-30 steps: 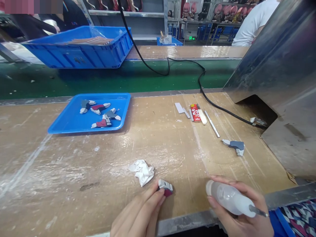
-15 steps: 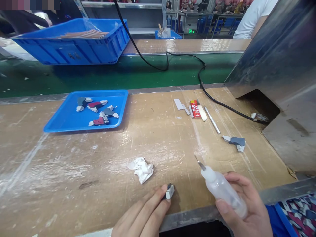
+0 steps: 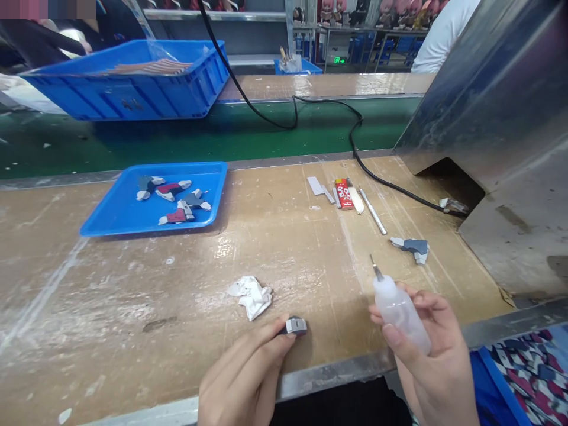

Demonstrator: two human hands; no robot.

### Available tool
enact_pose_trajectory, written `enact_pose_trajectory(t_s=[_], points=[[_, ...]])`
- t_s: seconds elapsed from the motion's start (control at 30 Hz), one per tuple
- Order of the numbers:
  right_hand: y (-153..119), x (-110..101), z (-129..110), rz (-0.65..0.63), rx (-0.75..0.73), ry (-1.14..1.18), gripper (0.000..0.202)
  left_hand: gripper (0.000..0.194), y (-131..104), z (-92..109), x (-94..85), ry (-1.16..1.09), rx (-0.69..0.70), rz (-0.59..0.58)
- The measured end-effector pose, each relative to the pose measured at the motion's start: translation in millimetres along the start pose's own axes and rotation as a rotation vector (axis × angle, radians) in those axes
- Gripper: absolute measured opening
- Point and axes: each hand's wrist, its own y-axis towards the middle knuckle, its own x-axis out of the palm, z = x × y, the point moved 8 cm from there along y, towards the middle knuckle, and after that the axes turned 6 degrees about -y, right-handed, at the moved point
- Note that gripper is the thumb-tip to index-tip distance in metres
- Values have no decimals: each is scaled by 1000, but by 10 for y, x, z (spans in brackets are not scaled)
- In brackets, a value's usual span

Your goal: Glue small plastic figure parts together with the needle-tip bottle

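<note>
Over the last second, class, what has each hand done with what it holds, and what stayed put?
The right hand turned the squeeze bottle from lying nozzle-right to nozzle up and away. The left hand kept its grip on the small grey part, rotating it slightly. The crumpled tissue and blue tray stayed put.

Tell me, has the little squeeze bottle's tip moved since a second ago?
Yes. The bottle in the right hand swung its tip from pointing right to pointing up, toward the grey part.
</note>
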Motion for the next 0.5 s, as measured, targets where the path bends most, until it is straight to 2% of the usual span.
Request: enact_pose_trajectory(t_s=[0.07,0.13,0.2,0.27,0.37,0.43,0.5], points=[[29,17,5,-7,22,47,33,16,-4,-94,9,-59,-107,24],[37,-14,-1,45,10,10,31,16,-34,-194,47,-129,-228,30],[25,-14,-9,80,-7,-32,31,18,-61,-235,92,-165,-282,17],[5,15,-19,105,-13,-44,39,18,-66,-221,107,-155,-271,10],[-4,74,-69,143,-55,-97,63,16,-48,-145,75,-106,-223,28],[22,150,-72,102,-69,-239,72,17,-22,-51,49,-60,-172,32],[56,222,1,17,-22,-408,68,21,8,59,21,-22,-117,34]])
